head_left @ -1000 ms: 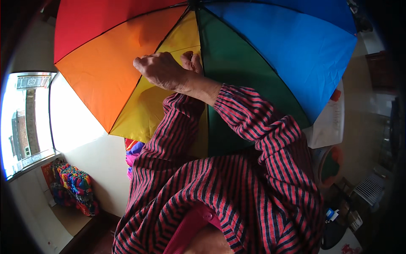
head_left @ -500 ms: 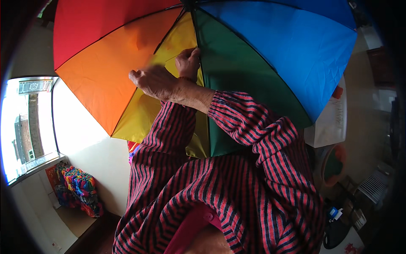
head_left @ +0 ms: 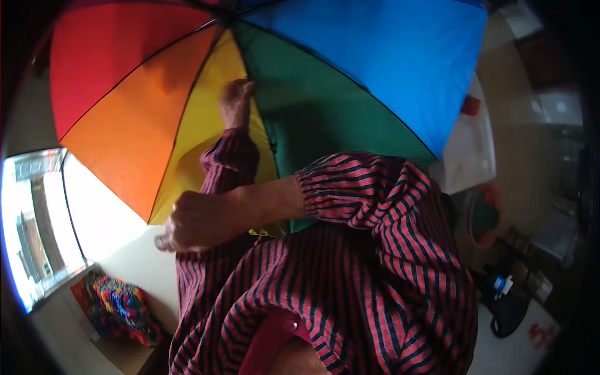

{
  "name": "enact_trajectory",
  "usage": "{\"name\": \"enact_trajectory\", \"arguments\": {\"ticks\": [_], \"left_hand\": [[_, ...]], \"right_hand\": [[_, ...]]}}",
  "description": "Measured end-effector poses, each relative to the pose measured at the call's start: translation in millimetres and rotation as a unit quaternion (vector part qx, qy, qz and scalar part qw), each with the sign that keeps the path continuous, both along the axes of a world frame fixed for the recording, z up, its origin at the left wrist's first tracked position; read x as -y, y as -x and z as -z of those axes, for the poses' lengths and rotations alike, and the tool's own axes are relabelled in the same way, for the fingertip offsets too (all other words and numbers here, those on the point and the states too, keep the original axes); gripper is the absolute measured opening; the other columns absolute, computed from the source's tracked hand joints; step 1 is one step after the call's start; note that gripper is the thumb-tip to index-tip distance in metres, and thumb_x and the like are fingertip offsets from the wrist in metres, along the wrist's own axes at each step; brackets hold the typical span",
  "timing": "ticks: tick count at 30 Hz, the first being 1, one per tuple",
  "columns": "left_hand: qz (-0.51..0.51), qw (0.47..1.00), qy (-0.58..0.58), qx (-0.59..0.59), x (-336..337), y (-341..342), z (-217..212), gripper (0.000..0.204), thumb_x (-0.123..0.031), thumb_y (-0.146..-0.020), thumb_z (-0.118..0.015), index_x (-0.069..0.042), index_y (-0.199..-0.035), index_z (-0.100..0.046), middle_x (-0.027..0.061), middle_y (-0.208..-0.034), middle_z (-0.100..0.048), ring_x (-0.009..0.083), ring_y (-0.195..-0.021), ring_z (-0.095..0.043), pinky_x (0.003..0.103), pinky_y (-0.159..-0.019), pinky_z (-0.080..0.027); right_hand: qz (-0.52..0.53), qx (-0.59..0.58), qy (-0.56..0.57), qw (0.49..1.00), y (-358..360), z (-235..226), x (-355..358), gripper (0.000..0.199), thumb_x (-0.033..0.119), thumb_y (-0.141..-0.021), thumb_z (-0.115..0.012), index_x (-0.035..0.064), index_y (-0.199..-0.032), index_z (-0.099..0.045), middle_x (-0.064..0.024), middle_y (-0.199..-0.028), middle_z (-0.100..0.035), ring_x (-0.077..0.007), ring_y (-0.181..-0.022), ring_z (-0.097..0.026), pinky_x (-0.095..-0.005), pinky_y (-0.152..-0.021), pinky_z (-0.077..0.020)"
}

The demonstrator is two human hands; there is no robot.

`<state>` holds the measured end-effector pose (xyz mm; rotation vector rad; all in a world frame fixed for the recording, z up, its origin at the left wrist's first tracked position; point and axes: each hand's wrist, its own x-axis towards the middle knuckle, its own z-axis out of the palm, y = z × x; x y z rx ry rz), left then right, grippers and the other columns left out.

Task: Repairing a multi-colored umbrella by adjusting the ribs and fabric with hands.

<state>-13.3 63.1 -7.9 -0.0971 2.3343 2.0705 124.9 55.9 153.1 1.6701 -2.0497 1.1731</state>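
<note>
An open umbrella [head_left: 312,112] with red, orange, yellow, green and blue panels spreads before me, its dark ribs facing me. My left hand [head_left: 236,105] is raised against the yellow panel, closed with its fingertips on the rib and seam between yellow and green. My right hand [head_left: 200,222] is crossed over my left forearm, near the lower edge of the yellow and orange panels. Its fingers are pressed together in a pinch, and whatever they hold is too small to make out.
A bright window [head_left: 40,225] stands at the left. Below it lies a bundle of multicoloured yarn or cloth [head_left: 122,306]. On the right are a white box [head_left: 469,147], a round tub with something green inside [head_left: 484,215] and a dark strapped item [head_left: 509,312] on a table.
My right hand has swept down and left, away from my left hand, which stays at the seam. The umbrella shifts left in view. A fine thread seen near the left hand no longer shows.
</note>
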Motion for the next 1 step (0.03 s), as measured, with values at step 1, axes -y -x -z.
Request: {"name": "enact_trajectory", "arguments": {"ticks": [1], "left_hand": [[-0.001,1.000,0.021,0.001,1.3,2.7,3.5,0.032,-0.022,-0.079,-0.070,-0.001,-0.103,-0.062,0.0094,-0.085,-0.067,0.0149,-0.076,-0.063,0.024,-0.070,-0.047]], "right_hand": [[-0.038,-0.009,-0.038,0.999,-6.3,-8.1,-21.1,0.017,0.018,-0.072,-0.060,0.0085,-0.085,-0.055,-0.0062,-0.058,-0.059,-0.0258,-0.056,-0.064,-0.0358,-0.047,-0.0494]]}}
